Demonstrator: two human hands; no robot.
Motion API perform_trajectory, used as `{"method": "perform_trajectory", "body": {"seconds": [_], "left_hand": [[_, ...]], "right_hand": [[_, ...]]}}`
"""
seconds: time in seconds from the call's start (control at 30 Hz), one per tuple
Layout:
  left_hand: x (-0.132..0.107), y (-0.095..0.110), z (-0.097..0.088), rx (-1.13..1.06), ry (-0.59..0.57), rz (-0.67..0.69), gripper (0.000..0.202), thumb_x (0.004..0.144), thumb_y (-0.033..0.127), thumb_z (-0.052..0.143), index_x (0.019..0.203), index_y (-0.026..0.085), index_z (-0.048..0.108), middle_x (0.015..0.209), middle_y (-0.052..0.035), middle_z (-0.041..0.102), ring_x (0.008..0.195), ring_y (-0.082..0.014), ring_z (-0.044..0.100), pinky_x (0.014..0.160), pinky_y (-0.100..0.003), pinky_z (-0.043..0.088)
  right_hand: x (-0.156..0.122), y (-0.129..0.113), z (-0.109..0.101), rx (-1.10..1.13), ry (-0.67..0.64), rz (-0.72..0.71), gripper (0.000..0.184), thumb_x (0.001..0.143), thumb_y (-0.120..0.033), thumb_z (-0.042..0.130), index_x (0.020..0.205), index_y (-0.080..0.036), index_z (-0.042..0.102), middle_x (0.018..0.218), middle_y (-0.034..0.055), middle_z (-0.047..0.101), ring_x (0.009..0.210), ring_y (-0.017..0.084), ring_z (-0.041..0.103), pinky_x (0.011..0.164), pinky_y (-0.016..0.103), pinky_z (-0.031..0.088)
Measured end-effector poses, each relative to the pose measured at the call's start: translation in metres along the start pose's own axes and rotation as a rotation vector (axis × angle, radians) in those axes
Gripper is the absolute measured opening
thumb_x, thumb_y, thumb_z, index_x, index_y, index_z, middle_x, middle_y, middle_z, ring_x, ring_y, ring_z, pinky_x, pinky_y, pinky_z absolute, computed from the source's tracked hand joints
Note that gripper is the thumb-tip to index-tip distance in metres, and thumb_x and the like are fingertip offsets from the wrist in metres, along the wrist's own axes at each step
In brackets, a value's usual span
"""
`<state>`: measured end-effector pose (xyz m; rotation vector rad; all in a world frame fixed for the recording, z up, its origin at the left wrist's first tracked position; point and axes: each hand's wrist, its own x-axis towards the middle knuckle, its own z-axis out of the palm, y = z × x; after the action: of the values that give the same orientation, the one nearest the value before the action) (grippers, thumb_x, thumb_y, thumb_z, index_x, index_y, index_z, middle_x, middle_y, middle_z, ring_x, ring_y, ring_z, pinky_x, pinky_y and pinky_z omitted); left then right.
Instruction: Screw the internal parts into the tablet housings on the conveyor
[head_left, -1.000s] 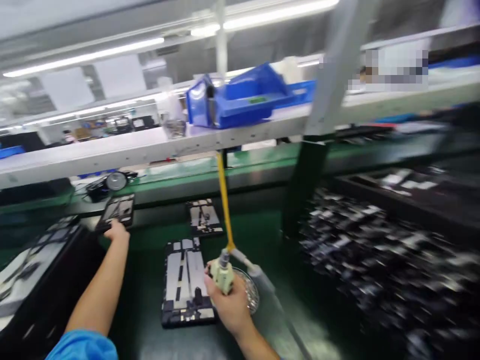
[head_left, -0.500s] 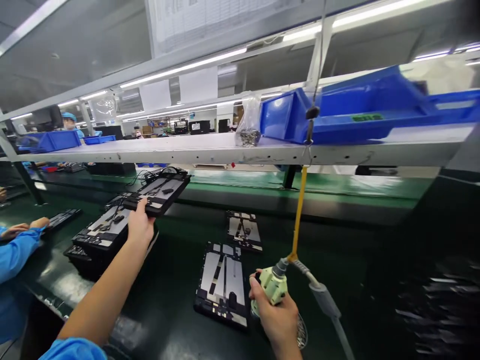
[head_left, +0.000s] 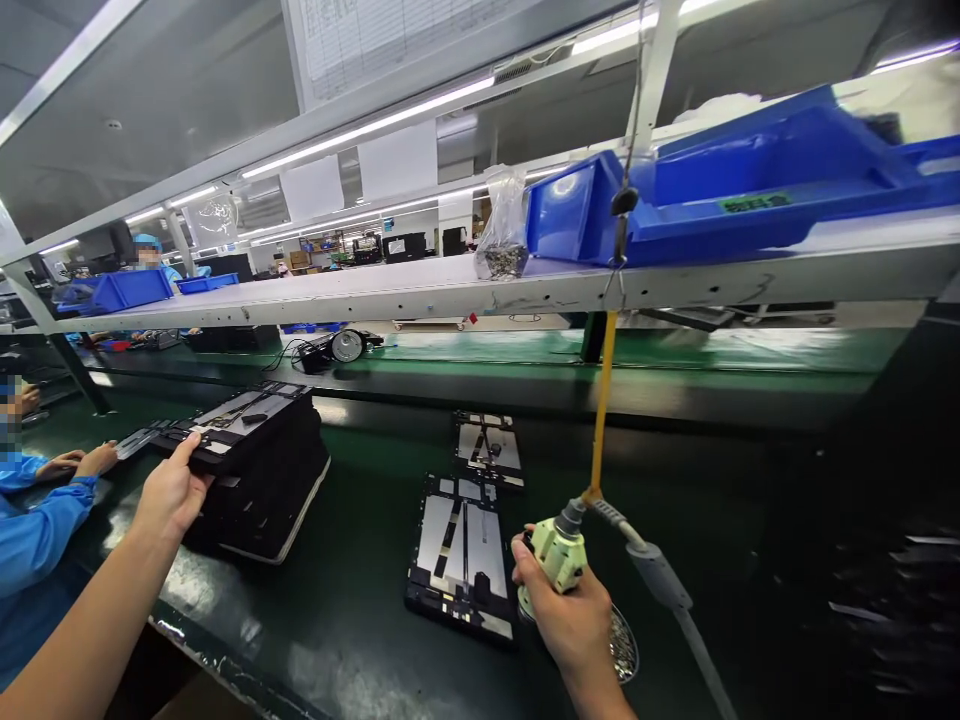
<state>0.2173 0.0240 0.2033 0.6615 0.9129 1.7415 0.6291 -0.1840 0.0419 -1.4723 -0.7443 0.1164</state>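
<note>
My left hand (head_left: 171, 489) grips the near edge of a flat black tablet frame (head_left: 240, 420) that lies on top of a stack of like frames (head_left: 262, 495) at the left. My right hand (head_left: 570, 615) is wrapped round a pale green electric screwdriver (head_left: 559, 553), which hangs from a yellow cord (head_left: 602, 405) with a grey cable trailing to the right. Just left of that hand an open tablet frame (head_left: 463, 553) with silver panels lies flat on the green belt. A second one (head_left: 487, 448) lies farther back. A small dish of screws (head_left: 621, 648) peeks out under my right hand.
A white shelf (head_left: 450, 290) runs overhead with blue bins (head_left: 720, 190) and a clear bag of screws (head_left: 504, 240). A co-worker in blue sleeves (head_left: 37, 510) sits at the left, hands on the belt. A round black device (head_left: 346, 345) sits at the back.
My left hand has carried the frame left and down from mid-air onto the stack. My right hand has stayed by the flat frame with the screwdriver.
</note>
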Motion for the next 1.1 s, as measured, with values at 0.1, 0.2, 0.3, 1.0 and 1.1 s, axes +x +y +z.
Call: {"method": "perform_trajectory", "body": {"seconds": [0.1, 0.2, 0.3, 1.0, 1.1], "left_hand": [[-0.001, 0.006, -0.002, 0.007, -0.029, -0.027, 0.022, 0.098, 0.008, 0.053, 0.107, 0.014, 0.072, 0.101, -0.0065, 0.077, 0.087, -0.0128, 0.075, 0.086, -0.024, 0.064], [-0.018, 0.012, -0.019, 0.046, -0.021, -0.064, 0.022, 0.098, 0.015, 0.053, 0.112, 0.016, 0.071, 0.114, -0.0095, 0.075, 0.112, -0.0192, 0.071, 0.105, -0.035, 0.058], [-0.057, 0.003, -0.045, 0.103, 0.081, 0.106, 0.027, 0.096, 0.023, 0.055, 0.118, 0.027, 0.07, 0.136, -0.0044, 0.067, 0.141, -0.0228, 0.054, 0.125, -0.045, 0.036], [-0.131, -0.275, 0.01, 0.744, -1.268, 0.43, 0.021, 0.091, 0.026, 0.067, 0.108, 0.026, 0.078, 0.117, -0.0097, 0.076, 0.124, -0.0294, 0.066, 0.123, -0.059, 0.031], [-0.129, -0.276, 0.002, 0.729, -1.313, 0.328, 0.02, 0.088, 0.026, 0.071, 0.107, 0.026, 0.079, 0.117, -0.0096, 0.076, 0.122, -0.0306, 0.067, 0.122, -0.057, 0.036]], "right_hand": [[0.001, 0.002, -0.002, -0.028, -0.001, 0.018, 0.048, 0.073, -0.061, 0.073, 0.095, -0.019, 0.075, 0.071, 0.0052, 0.075, 0.067, 0.025, 0.073, 0.059, 0.032, 0.057], [0.001, 0.002, -0.003, -0.033, 0.004, 0.049, 0.046, 0.071, -0.06, 0.075, 0.094, -0.019, 0.076, 0.072, 0.0054, 0.076, 0.069, 0.025, 0.073, 0.063, 0.032, 0.058], [0.001, 0.003, -0.003, -0.002, 0.011, 0.069, 0.045, 0.071, -0.057, 0.077, 0.096, -0.02, 0.076, 0.07, 0.0041, 0.075, 0.063, 0.023, 0.071, 0.061, 0.031, 0.057], [-0.005, -0.003, -0.001, 0.066, 0.114, 0.0, 0.023, 0.082, -0.032, 0.072, 0.098, -0.018, 0.063, 0.081, 0.0012, 0.07, 0.051, 0.01, 0.06, 0.057, 0.028, 0.056], [-0.002, 0.0, 0.001, 0.061, 0.145, 0.006, 0.023, 0.082, -0.032, 0.072, 0.098, -0.018, 0.063, 0.084, 0.0014, 0.069, 0.05, 0.009, 0.059, 0.055, 0.027, 0.055]]}}
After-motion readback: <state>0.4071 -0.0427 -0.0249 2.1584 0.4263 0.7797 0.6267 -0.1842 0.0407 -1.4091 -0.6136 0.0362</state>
